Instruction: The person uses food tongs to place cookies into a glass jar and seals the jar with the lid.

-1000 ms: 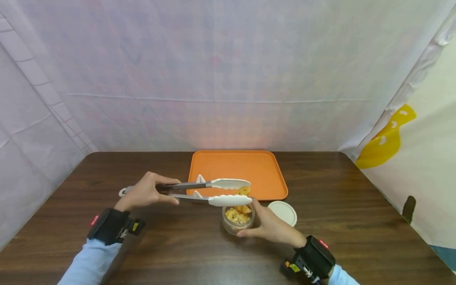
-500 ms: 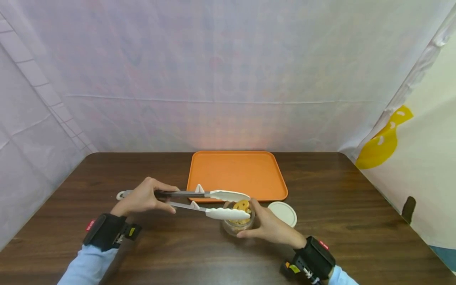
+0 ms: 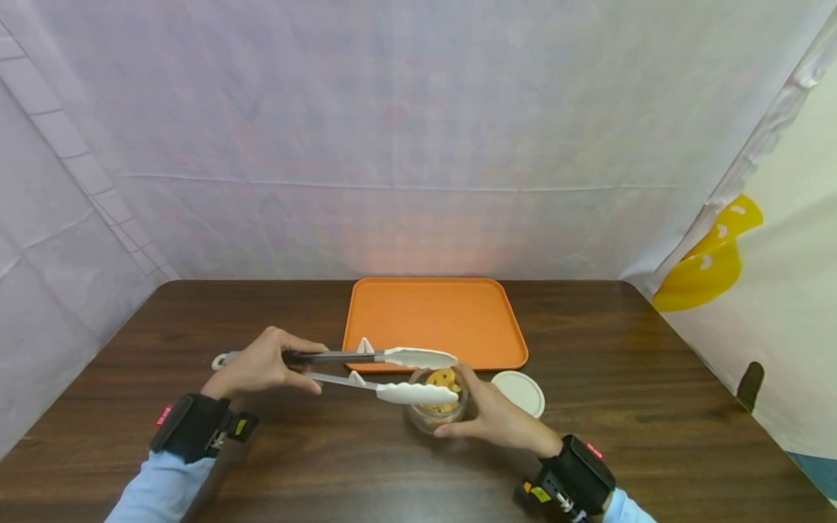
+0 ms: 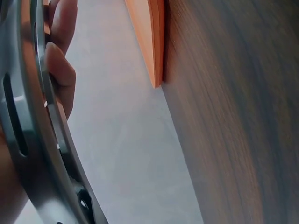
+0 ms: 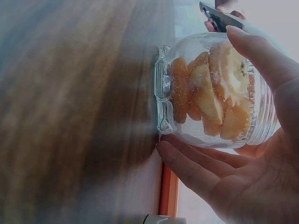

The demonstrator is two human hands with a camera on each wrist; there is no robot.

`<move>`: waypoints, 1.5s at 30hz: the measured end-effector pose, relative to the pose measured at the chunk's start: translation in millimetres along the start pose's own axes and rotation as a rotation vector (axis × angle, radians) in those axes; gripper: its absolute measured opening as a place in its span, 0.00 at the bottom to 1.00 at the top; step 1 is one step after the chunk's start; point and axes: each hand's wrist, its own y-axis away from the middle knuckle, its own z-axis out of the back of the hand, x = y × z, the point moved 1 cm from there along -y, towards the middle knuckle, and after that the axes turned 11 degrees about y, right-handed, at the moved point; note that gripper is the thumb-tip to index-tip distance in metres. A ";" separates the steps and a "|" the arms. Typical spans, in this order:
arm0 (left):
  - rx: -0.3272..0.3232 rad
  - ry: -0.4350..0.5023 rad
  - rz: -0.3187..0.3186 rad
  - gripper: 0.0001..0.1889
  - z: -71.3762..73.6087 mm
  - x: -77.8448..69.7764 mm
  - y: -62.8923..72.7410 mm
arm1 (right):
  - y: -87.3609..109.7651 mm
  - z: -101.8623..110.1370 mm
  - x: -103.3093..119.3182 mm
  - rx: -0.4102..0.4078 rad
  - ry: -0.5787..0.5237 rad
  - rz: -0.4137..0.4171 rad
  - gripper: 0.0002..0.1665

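Note:
My left hand point(image 3: 261, 363) grips a pair of metal tongs point(image 3: 410, 394) with white scalloped tips. The tips stand spread apart over a small glass jar point(image 3: 428, 423), one at its near side and one toward its far rim. Between them a yellow cookie with small holes point(image 3: 442, 378) shows at the jar's mouth. Thumb and fingers of my right hand point(image 3: 492, 415) wrap the jar from the right. In the right wrist view, several golden cookie pieces point(image 5: 208, 93) fill the glass, whose base is at the tabletop. Dark tong arms point(image 4: 39, 116) cross the left wrist view.
An orange tray point(image 3: 431, 316) lies behind the jar, near the far edge of the brown wooden table point(image 3: 327, 465). Beside my right hand is a round white lid point(image 3: 520, 394). A pale cloth point(image 3: 418, 145) hangs behind the table.
One second ago the cookie was between the tong tips above the jar. It is now lower, at the jar's mouth; the tongs have come down and spread wider. My right hand has kept its place.

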 end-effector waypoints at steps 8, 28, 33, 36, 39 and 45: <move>-0.005 0.001 0.011 0.31 1.3 1.8 0.1 | -0.9 -0.1 0.3 0.009 -0.022 -0.008 0.52; -0.424 -0.206 0.145 0.35 23.6 9.1 22.7 | -0.9 2.4 0.3 0.035 -0.053 -0.052 0.50; -0.529 -0.309 0.233 0.38 35.3 15.8 33.1 | -1.0 3.1 -0.1 0.042 -0.053 -0.059 0.50; -0.567 -0.359 0.277 0.41 41.1 21.8 39.5 | -1.0 3.2 -0.3 0.045 -0.052 -0.056 0.50; -0.600 -0.416 0.303 0.41 46.1 29.6 44.8 | -1.2 3.4 -0.4 0.045 -0.053 -0.058 0.50; -0.598 -0.494 0.364 0.39 50.4 42.0 51.1 | -1.2 3.7 0.0 0.044 -0.066 -0.058 0.49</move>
